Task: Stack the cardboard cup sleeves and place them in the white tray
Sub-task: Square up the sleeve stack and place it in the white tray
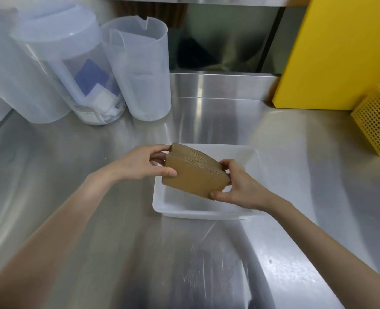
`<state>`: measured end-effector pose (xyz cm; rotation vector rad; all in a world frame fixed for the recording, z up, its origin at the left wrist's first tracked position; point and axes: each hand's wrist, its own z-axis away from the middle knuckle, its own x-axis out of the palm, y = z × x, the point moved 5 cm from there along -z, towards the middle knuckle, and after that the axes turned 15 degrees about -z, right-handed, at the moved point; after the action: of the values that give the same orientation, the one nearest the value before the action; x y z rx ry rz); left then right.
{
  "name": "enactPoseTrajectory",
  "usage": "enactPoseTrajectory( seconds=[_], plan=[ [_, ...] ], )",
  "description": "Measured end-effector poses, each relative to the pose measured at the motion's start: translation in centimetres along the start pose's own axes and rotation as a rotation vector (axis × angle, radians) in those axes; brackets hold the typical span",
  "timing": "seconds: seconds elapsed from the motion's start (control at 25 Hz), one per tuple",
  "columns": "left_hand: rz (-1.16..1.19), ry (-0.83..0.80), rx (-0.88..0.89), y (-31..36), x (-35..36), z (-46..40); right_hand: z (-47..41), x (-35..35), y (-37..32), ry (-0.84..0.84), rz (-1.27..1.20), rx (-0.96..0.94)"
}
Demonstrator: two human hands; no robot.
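Now both hands are gripping one stack of cardboard cup sleeves (194,176), which is hanging tilted in the air above the white tray (207,211) and is not touching it. The left hand (143,163) is pinching the stack's 9 o'clock end, thumb lying across the flat brown face and fingers curled behind the far edge. The right hand (238,186) is clamping the 3 o'clock end, thumb pressing the lower corner and fingers wrapping over the top edges. Neither hand is open; each is closing firmly on the cardboard.

The tray is sitting on the steel counter (95,241) just below the middle of the view, and its visible inside is holding nothing. At 10 o'clock from the tray, well apart, three translucent plastic pitchers (137,70) are standing upright in a group; the middle one is holding blue and white scraps. At 2 o'clock a yellow board (340,52) is leaning upright, and a yellow perforated basket (378,121) is standing beside it at 3 o'clock.
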<state>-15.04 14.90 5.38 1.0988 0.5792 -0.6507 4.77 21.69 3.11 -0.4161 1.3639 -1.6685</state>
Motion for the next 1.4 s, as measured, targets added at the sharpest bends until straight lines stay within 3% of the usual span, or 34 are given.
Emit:
enactPoseTrajectory(
  seconds=[0.36, 0.6, 0.8, 1.0, 1.2, 1.4],
  plan=[
    [-0.360, -0.174, -0.016, -0.6, 0.0, -5.8, -3.4, 3.7, 3.6, -0.188, -0.053, 0.350],
    [-0.639, -0.269, 0.023, -0.2, 0.9, -6.8, -4.4, 6.4, 4.2, -0.345, -0.281, 0.407],
    [-0.872, -0.270, 0.041, -0.1, 2.2, -6.8, -4.3, 7.2, 4.1, -0.418, -0.276, 0.504],
    [-0.888, -0.255, 0.104, -0.5, 2.3, -6.9, -4.7, 7.7, 3.8, -0.435, -0.187, 0.549],
    [-0.828, -0.192, 0.143, -1.2, 2.5, -6.6, -5.2, 7.8, 2.8, -0.371, 0.055, 0.422],
    [-0.840, -0.151, 0.167, -2.0, 2.8, -6.2, -5.4, 7.8, 1.8, -0.271, 0.109, 0.347]
  ],
)
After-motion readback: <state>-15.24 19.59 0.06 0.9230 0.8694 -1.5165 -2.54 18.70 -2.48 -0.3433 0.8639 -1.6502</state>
